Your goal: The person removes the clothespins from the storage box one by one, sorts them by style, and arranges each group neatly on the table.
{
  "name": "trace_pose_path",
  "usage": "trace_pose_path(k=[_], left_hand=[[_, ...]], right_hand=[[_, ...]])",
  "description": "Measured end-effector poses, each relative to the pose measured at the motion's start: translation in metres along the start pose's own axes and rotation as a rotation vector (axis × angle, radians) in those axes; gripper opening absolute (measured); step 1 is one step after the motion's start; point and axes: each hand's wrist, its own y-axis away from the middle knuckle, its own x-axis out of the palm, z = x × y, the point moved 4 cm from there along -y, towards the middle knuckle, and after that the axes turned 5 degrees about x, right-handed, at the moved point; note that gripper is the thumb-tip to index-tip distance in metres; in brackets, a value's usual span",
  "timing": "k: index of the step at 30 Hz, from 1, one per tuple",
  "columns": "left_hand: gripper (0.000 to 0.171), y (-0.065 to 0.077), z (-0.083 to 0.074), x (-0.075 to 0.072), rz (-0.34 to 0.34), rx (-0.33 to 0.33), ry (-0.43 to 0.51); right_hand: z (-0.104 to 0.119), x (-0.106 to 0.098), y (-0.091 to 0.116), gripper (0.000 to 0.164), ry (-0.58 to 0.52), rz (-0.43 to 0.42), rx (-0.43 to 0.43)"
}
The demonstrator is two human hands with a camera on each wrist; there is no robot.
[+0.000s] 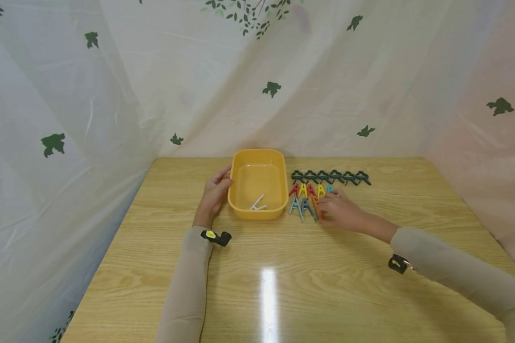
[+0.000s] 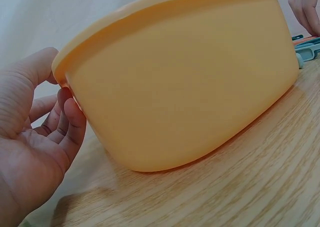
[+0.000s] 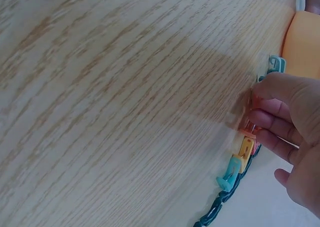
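My left hand (image 1: 214, 194) holds the left side of a yellow-orange plastic basin (image 1: 259, 215); in the left wrist view its thumb lies at the rim and the fingers curl under it. A white clothespin (image 1: 257, 206) lies inside the basin, at the near end. To the right of the basin, my right hand (image 1: 340, 212) pinches an orange clothespin (image 1: 314, 202), partly hidden by the fingers in the right wrist view. Beside it lie a pale blue-green clothespin (image 1: 295, 207) and a darker grey-blue one (image 1: 307, 208).
Behind these runs a row of red, yellow and blue clothespins, including a yellow one (image 1: 321, 190) and a light blue one (image 3: 229, 175). Farther back is a row of several dark clips (image 1: 323, 176). A printed curtain (image 1: 223, 109) hangs along the table's (image 1: 326, 286) back edge.
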Motion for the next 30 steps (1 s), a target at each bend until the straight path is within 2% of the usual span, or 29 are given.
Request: trace_pose_path(k=[11, 19, 30], left_hand=[[0.051, -0.0001, -0.0007, 0.0015, 0.014, -0.014, 0.008], [0.054, -0.0017, -0.0012, 0.0007, 0.032, -0.023, -0.008], [0.052, -0.0004, -0.0007, 0.0003, 0.002, -0.012, -0.005]], right_hand=[[0.0009, 0.005, -0.0043, 0.013, -0.025, 0.041, 0.054], [0.0036, 0.0044, -0.0065, 0.013, -0.041, 0.027, 0.05], [0.0017, 0.0032, -0.0072, 0.016, -0.028, 0.006, 0.02]])
